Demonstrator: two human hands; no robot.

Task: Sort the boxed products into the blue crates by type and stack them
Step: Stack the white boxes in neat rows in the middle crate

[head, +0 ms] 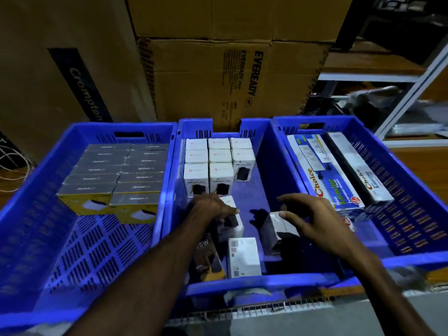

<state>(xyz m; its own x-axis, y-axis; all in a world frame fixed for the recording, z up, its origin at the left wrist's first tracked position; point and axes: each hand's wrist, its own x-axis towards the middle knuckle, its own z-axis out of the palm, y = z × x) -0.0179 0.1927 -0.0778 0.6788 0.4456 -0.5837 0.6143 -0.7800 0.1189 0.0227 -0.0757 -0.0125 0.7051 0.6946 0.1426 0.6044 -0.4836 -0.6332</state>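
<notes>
Left hand [213,206] reaches into the middle crate [264,280], its grip curled down over a white box [231,220] lying loose on the crate floor. Right hand [312,220] hovers alongside, grip spread wide, fingertips touching a tilted white and dark box [278,230], not clearly holding it. Just nearer than both hands lie another white box [243,257] and a dark box [206,258] marked "5W". Beyond the left hand, white boxes [219,163] stand in tidy rows, the front ones reading "HALLEY". Out past the left hand, the left crate [36,190] carries two neat rows of grey-topped yellow boxes [116,178] lettered "LAPCARE". Past the right hand, the right crate [412,190] holds long packs [327,175] reading "Choice". Behind the crates rise cartons: "EVEREADY" [218,81] and "Crompton" [60,69].
</notes>
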